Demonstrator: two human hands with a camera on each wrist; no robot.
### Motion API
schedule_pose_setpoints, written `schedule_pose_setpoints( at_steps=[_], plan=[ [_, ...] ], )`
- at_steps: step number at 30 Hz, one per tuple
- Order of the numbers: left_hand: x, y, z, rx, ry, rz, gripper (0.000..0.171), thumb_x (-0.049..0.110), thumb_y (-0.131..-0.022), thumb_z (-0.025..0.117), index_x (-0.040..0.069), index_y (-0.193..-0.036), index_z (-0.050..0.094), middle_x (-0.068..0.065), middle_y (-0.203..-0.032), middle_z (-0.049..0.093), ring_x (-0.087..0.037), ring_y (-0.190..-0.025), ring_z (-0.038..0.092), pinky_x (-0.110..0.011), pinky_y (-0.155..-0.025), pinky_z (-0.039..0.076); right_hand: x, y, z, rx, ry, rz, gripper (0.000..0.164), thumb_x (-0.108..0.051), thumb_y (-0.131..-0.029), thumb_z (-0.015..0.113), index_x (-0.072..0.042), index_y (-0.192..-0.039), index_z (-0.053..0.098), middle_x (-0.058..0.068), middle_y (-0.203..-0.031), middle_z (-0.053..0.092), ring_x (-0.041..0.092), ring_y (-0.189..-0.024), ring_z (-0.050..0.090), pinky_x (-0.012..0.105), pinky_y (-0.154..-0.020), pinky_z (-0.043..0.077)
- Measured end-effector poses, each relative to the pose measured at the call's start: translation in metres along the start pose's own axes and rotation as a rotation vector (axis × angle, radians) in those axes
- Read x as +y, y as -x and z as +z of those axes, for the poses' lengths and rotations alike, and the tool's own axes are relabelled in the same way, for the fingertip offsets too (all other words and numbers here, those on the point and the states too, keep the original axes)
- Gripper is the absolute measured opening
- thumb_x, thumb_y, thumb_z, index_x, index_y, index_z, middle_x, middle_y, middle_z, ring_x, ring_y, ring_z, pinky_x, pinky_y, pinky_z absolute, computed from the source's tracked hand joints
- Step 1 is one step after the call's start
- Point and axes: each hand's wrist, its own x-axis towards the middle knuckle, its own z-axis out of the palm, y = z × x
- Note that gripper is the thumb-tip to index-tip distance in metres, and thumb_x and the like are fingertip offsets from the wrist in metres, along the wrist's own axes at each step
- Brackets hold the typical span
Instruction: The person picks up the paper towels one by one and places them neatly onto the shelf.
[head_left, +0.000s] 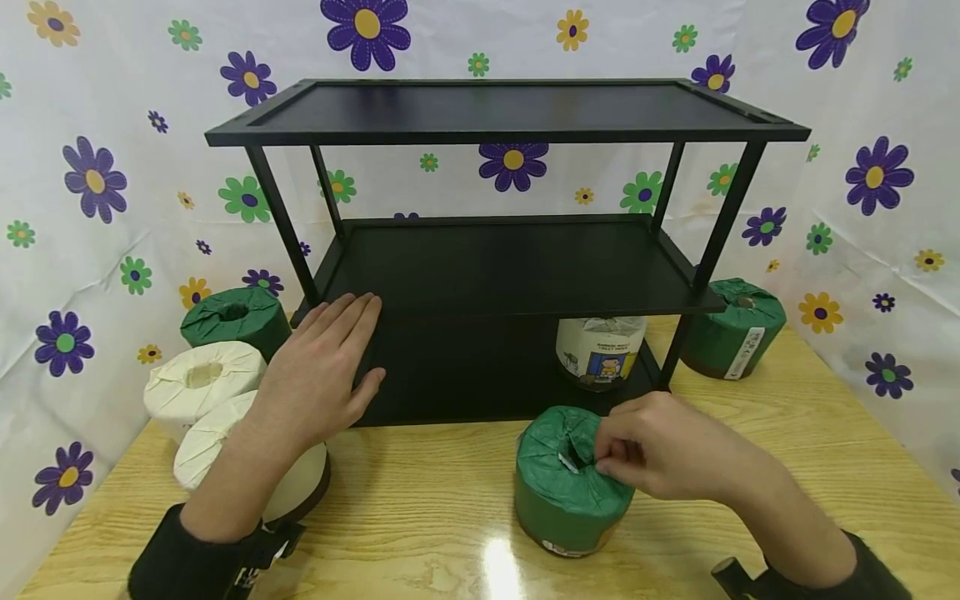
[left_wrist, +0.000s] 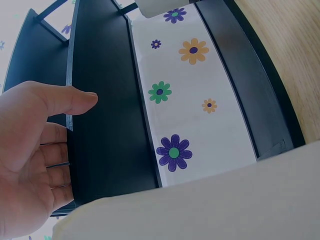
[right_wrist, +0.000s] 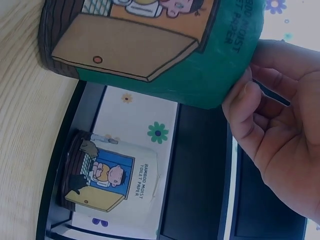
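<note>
Because the right grip (head_left: 671,446) pinches the green roll (head_left: 570,504) only at the top, to one side of its centre, the pull is uneven and the roll could swing or tip if raised. Its wrapper (head_left: 543,442) looks thin and creased there; it might tear or slip from between thumb and finger, and the roll would drop. The roll is in front of the rack (head_left: 517,112), over the table (head_left: 420,500); whether its base touches the surface I cannot tell.

Just beyond it, a cream roll (head_left: 600,354) stands on the bottom shelf (head_left: 465,367), near the right end. Should the green roll be pushed straight back, the two could collide, and the cream one might slide or topple. The middle shelf (head_left: 495,258) roofs that space, so a roll held from above risks scraping its front edge, knuckles included.

The left grip (head_left: 322,367) lies over the middle shelf's front left corner, fingers straight and side by side, thumb spread, pinching nothing. Pressing hard there might shift or tilt the rack. The left forearm (head_left: 240,475) also crosses above more cream rolls (head_left: 198,379); a low sweep of it could knock one against its neighbour.
</note>
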Motion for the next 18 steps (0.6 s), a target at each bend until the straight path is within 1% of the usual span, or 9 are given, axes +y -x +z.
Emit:
schedule_pose_setpoints(
  at_steps=[5, 8, 12, 15, 18],
  plan=[
    [0.0, 0.0, 0.0, 0.001, 0.001, 0.003, 0.076, 0.031, -0.086, 0.072, -0.004, -0.147, 0.043, -0.024, -0.151, 0.045, -0.042, -0.139, 0.043, -0.056, -0.116, 0.035, -0.002, 0.0, 0.0, 0.002, -0.006, -0.004, 0.02, -0.006, -0.081, 0.079, -0.023, -0.078, 0.068, -0.017, -0.071, 0.056, -0.007, -0.062, 0.047, 0.013, -0.054, 0.046],
    [-0.001, 0.0, 0.0, 0.009, 0.005, 0.009, 0.076, 0.031, -0.086, 0.073, -0.004, -0.147, 0.043, -0.024, -0.151, 0.046, -0.041, -0.139, 0.043, -0.056, -0.116, 0.035, 0.0, 0.001, -0.001, 0.003, -0.027, -0.031, 0.021, -0.005, -0.081, 0.079, -0.022, -0.079, 0.067, -0.017, -0.072, 0.057, -0.007, -0.063, 0.047, 0.013, -0.055, 0.047],
    [-0.001, -0.001, 0.0, 0.017, 0.013, 0.017, 0.076, 0.03, -0.087, 0.072, -0.004, -0.147, 0.043, -0.024, -0.151, 0.046, -0.041, -0.139, 0.043, -0.056, -0.116, 0.035, 0.004, 0.004, -0.006, 0.005, -0.048, -0.07, 0.022, -0.001, -0.082, 0.077, -0.022, -0.085, 0.069, -0.015, -0.079, 0.06, -0.005, -0.068, 0.051, 0.015, -0.057, 0.049],
    [0.0, -0.001, -0.001, 0.019, 0.015, 0.02, 0.076, 0.03, -0.087, 0.072, -0.004, -0.147, 0.043, -0.024, -0.151, 0.046, -0.041, -0.139, 0.043, -0.056, -0.116, 0.035, 0.008, 0.006, -0.009, 0.003, 0.006, -0.076, 0.026, 0.0, -0.08, 0.076, -0.023, -0.091, 0.071, -0.013, -0.09, 0.062, -0.001, -0.078, 0.056, 0.02, -0.066, 0.054],
    [0.0, -0.002, -0.001, 0.015, 0.013, 0.018, 0.076, 0.031, -0.087, 0.072, -0.004, -0.147, 0.043, -0.024, -0.151, 0.046, -0.041, -0.139, 0.043, -0.056, -0.116, 0.035, 0.01, 0.009, -0.013, -0.041, 0.055, -0.054, 0.033, 0.002, -0.08, 0.076, -0.025, -0.097, 0.072, -0.01, -0.104, 0.063, 0.007, -0.094, 0.058, 0.028, -0.079, 0.058]
  ],
)
